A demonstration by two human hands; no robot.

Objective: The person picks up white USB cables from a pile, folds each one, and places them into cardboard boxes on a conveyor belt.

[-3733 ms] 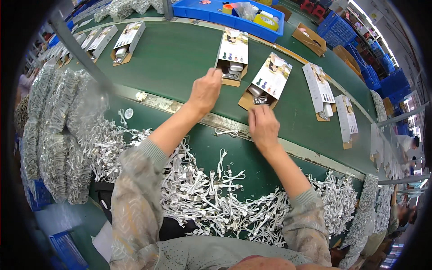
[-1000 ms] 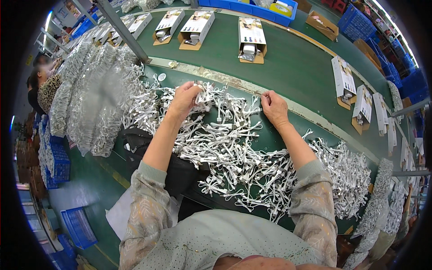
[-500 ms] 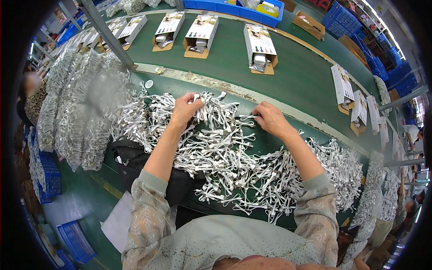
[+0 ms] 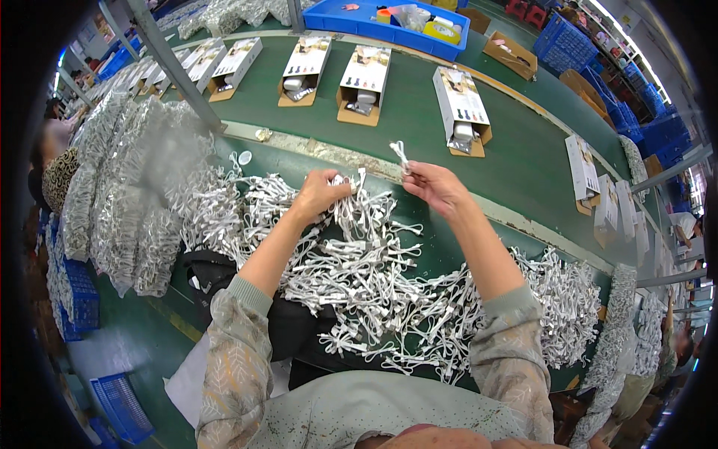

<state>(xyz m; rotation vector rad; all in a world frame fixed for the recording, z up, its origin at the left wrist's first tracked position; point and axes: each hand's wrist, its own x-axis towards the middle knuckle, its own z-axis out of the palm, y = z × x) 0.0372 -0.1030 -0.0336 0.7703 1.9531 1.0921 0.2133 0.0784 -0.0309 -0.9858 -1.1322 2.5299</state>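
Two hands work over a heap of bundled white cables (image 4: 359, 277) spread on the near edge of the green surface (image 4: 523, 157). On the person's left side, the left hand (image 4: 320, 193) is curled down into the heap, its fingers closed around a few of the cable bundles at the top of the pile. Raised just above the heap, the right hand (image 4: 436, 187) pinches one small white cable (image 4: 400, 153) between its fingertips, and the cable sticks up clear of the rest. Beyond the hands, a row of open cardboard boxes (image 4: 464, 112) lies on the belt-like green surface (each with a printed card and a small item inside), and a blue tray (image 4: 389, 19) sits at the far edge. Clear bags of more cables (image 4: 127, 194) are piled to the left.
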